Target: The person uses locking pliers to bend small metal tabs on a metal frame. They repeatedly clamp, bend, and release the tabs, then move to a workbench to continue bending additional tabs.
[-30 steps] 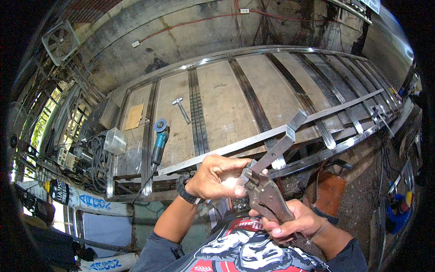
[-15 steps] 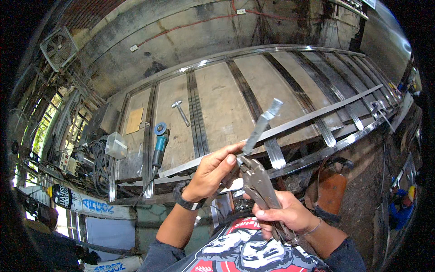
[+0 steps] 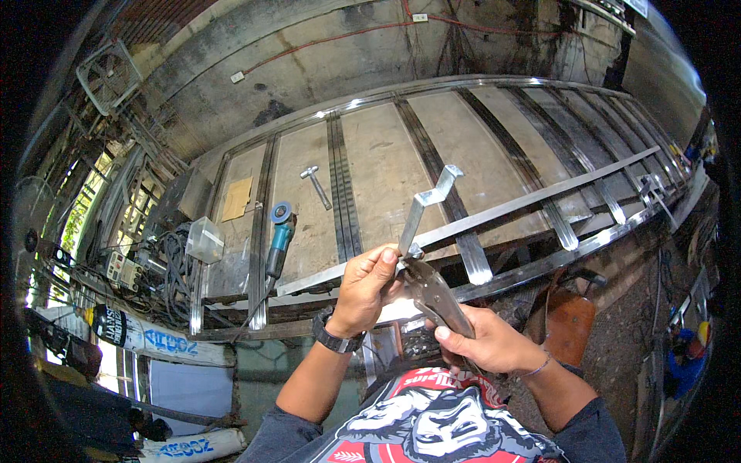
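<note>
Two bare hands meet around hand-tool metal: the left hand (image 3: 369, 289) pinches, thumb drawn against fingers, the lower end of a bent metal strip (image 3: 412, 221), while the right hand (image 3: 488, 339) wraps closely round the handles of dull grey-brown locking pliers (image 3: 438, 295). The strip, flat, bright and stepped in sharp angles, rises from the left fingertips; the pliers' nose lies against its base, though whether the jaws grip it cannot be told. Beyond the fingers runs a long, pale, straight-edged metal bar (image 3: 509, 207), laid obliquely across a frame (image 3: 476, 266) of shiny, partly blackened metal members over a smooth, stained tan panel (image 3: 378, 174). Farther out and left of the left fingers lie a steel hammer (image 3: 316, 187) and a teal-bodied angle grinder (image 3: 279, 245) with a round disc. Free air surrounds the strip's upper end; bare panel spreads ahead of the left fingertips, between the dark crosspieces.
</note>
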Demonstrator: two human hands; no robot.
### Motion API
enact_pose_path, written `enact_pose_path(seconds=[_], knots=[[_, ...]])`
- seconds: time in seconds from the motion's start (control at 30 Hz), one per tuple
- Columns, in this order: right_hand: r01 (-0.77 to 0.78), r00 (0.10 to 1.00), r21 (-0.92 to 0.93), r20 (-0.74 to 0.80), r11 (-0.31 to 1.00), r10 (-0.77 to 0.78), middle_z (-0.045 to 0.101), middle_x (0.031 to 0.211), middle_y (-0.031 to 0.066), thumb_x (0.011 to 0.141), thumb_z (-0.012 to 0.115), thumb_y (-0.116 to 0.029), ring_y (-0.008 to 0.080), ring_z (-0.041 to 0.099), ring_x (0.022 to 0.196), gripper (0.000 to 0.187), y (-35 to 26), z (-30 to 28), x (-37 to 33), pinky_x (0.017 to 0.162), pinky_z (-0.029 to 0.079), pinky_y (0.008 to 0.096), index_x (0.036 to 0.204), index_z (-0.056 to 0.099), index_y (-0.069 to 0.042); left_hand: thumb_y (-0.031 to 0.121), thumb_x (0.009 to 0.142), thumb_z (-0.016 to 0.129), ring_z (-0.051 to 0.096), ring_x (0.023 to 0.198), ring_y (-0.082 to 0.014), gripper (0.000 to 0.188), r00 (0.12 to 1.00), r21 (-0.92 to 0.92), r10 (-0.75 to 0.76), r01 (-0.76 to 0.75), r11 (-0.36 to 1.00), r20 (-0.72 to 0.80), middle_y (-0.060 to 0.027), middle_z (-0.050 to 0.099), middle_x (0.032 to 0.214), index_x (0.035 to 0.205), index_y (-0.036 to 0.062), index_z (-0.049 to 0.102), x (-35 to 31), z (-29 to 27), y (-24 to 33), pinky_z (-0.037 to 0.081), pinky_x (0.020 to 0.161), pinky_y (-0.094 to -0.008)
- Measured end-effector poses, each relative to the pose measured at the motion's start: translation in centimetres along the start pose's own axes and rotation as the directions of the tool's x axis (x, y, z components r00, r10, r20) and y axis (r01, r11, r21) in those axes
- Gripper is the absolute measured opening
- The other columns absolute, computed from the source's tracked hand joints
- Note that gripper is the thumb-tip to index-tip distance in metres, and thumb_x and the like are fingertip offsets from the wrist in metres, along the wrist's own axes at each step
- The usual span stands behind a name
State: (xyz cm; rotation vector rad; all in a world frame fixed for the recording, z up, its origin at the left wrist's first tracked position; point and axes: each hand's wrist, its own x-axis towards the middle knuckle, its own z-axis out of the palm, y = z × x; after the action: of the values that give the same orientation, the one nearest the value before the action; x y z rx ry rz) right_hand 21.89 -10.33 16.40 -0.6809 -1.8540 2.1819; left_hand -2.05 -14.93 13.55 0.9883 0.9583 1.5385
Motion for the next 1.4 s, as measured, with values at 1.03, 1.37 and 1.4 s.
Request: enact_pose_path(seconds=[1.03,1.37,1.4], knots=[[-0.192,0.98,0.127,0.07,0.973,0.184,0.054,0.07,-0.001,0.1,0.066,-0.015,0.008,0.053,0.051,0.03,0.4,1.4,0.7,0.047,0.046,0.0252,0.125,0.057,-0.001,0.075,0.103,0.021,0.051,0.051,-0.016,0.086,0.949,0.109,-0.003,0.039,0.993,-0.315,-0.0041,0.053,0.056,0.065,0.0069,0.057,2.6,2.1,-1.2,0.042,0.054,-0.0282],[-0.104,0.995,0.026,0.009,0.994,0.104,0.068,0.087,0.0073,0.1,0.066,-0.019,0.016,0.066,0.073,0.026,-2.1,-2.3,3.4,0.066,0.055,0.0316,0.119,0.064,0.0,0.052,0.107,0.048,0.049,0.064,-0.0146,0.05,0.993,-0.044,-0.079,0.075,0.996,-0.088,-0.0014,0.052,0.069,0.086,0.008,0.059,2.1,-1.3,-3.1,0.042,0.062,-0.029],[-0.012,1.0,-0.131,-0.017,0.991,0.01,0.07,0.087,0.0072,0.101,0.066,-0.02,0.0161,0.065,0.074,0.024,-1.7,-2.6,4.0,0.069,0.053,0.0316,0.114,0.067,0.0,0.052,0.107,0.048,0.046,0.061,-0.0142,0.051,0.994,-0.087,-0.074,0.067,0.994,-0.081,-0.0005,0.047,0.065,0.081,0.0093,0.055,2.6,-1.2,-2.8,0.04,0.06,-0.0293]])
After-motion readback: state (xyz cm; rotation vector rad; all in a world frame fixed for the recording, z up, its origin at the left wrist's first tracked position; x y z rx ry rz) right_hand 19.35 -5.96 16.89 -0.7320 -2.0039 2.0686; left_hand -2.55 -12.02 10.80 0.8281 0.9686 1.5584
